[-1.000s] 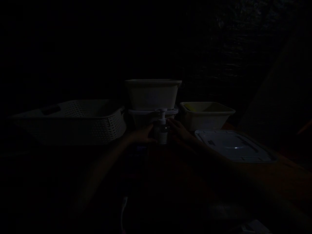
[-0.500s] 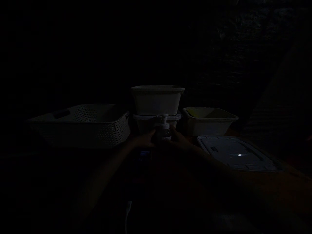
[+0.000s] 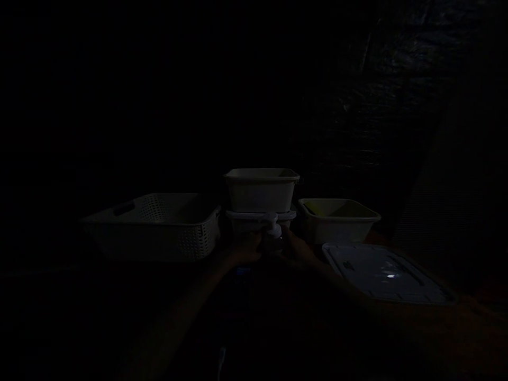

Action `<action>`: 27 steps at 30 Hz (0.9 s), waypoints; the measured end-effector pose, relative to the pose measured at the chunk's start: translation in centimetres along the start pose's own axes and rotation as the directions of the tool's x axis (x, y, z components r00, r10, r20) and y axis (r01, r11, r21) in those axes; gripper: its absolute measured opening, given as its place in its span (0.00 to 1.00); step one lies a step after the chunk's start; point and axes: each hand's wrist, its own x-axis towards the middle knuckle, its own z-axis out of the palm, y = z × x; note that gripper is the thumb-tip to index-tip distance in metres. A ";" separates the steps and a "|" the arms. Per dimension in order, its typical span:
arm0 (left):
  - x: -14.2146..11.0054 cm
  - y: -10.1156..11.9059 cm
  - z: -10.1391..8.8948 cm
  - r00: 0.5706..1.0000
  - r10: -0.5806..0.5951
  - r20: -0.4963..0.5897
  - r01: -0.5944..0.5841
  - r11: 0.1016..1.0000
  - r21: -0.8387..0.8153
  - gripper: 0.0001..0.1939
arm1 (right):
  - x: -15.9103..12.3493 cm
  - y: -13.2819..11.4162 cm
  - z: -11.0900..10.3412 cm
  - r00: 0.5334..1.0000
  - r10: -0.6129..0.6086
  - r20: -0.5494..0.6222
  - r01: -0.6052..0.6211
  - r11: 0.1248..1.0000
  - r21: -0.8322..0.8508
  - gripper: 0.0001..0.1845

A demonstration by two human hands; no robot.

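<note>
The scene is very dark. Between my two hands stands a pump bottle (image 3: 272, 239) with a white pump top, its spout pointing left. My left hand (image 3: 249, 247) closes on the bottle from the left side, and my right hand (image 3: 296, 248) grips it from the right. Fingers are only dimly visible. Just behind the bottle are two stacked white tubs, the upper tub (image 3: 262, 194) resting on the lidded lower tub (image 3: 242, 224). Below my left hand a small lit display (image 3: 243, 271) glows blue on the dark surface.
At left sits a perforated white basket (image 3: 148, 241). To the right stands a white tub (image 3: 339, 230) with something yellow inside. A translucent lid (image 3: 387, 278) lies flat in front of it. Near the bottom, a white cable end (image 3: 221, 357) shows.
The whole view has shifted, so everything sits lower in the picture. The pump bottle leans a little more toward the left, still between both hands.
</note>
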 end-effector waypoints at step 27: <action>5.5 -2.5 -10.9 0.733 0.141 -0.666 0.335 0.777 0.534 0.15 | 22.6 -5.0 -9.9 0.995 0.096 -0.029 -0.094 0.796 -0.598 0.41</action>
